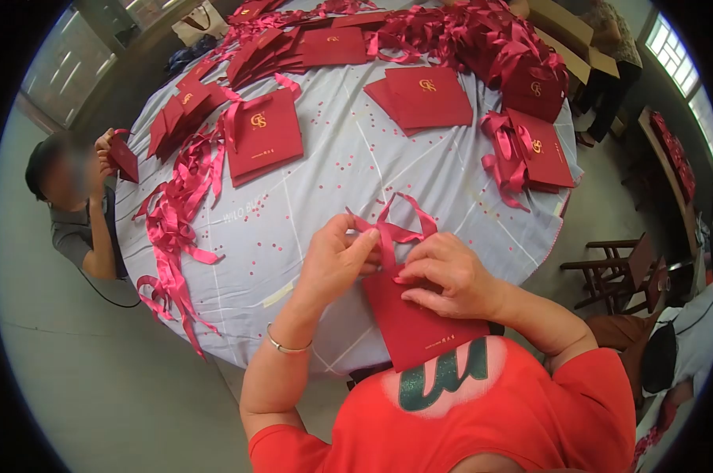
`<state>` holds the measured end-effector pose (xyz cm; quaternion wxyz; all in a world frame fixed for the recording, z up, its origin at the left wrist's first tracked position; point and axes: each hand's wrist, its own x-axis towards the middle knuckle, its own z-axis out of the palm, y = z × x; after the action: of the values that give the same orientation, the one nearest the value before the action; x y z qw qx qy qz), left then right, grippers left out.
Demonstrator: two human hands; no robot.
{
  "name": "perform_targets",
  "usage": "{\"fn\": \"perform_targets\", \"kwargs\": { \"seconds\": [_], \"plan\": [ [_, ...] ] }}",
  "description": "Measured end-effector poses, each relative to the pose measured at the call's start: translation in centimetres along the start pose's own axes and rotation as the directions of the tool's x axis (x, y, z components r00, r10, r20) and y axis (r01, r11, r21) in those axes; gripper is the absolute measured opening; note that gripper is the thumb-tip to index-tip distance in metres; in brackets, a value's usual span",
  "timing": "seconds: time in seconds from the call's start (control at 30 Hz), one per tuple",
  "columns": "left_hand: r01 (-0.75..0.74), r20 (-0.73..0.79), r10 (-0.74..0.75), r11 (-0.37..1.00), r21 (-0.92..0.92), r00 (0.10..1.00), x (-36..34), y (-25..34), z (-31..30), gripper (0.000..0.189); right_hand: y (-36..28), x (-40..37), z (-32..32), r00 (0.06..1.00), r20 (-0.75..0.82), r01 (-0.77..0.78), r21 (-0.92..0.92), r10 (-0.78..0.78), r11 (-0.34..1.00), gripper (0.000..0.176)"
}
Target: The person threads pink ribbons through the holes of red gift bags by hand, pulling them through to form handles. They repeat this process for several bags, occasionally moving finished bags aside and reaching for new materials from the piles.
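A flat red paper gift bag [423,327] with small gold print leans between my chest and the table edge. Pink satin ribbon [387,246] loops up from its top. My left hand [333,256] pinches the ribbon between thumb and fingers at the bag's upper left. Curled over the bag's top edge, my right hand [444,274] has its fingertips closed at the ribbon; the exact grip there is partly hidden by the fingers.
Red bags [266,135] with gold logos lie in stacks around the cloth-covered round table [325,229]. Loose ribbons [175,229] hang over its left edge. Left, another person [80,213] holds a small red bag [123,158]. Cardboard boxes [565,31] and a folding chair [620,268] stand right.
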<state>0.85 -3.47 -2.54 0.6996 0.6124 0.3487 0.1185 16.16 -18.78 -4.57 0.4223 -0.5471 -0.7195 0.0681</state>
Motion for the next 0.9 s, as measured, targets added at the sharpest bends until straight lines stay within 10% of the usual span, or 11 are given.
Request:
{"fn": "perform_targets", "kwargs": {
  "seconds": [0.2,0.3,0.63,0.9],
  "plan": [
    [-0.122,0.127,0.087,0.948,0.295,0.988,-0.9,0.1,-0.5,0.031,1.3,0.0,-3.4,0.938,-0.317,-0.187,-0.130,0.138,0.974,0.019],
    [-0.127,0.184,0.078,0.953,0.275,0.980,-1.0,0.1,-0.3,0.032,1.6,0.0,-5.0,0.860,-0.090,-0.498,0.062,0.502,0.865,0.012],
    [-0.122,0.361,0.087,0.990,0.076,0.928,-0.9,-1.4,0.1,0.042,2.8,1.8,-3.4,0.660,0.105,-0.751,0.139,0.744,0.646,0.022],
    [-0.219,0.392,0.171,0.972,0.081,0.904,-1.4,-0.4,-0.1,0.043,3.0,2.0,-3.0,0.689,0.047,-0.718,0.178,0.723,0.673,0.024]
  ]
}}
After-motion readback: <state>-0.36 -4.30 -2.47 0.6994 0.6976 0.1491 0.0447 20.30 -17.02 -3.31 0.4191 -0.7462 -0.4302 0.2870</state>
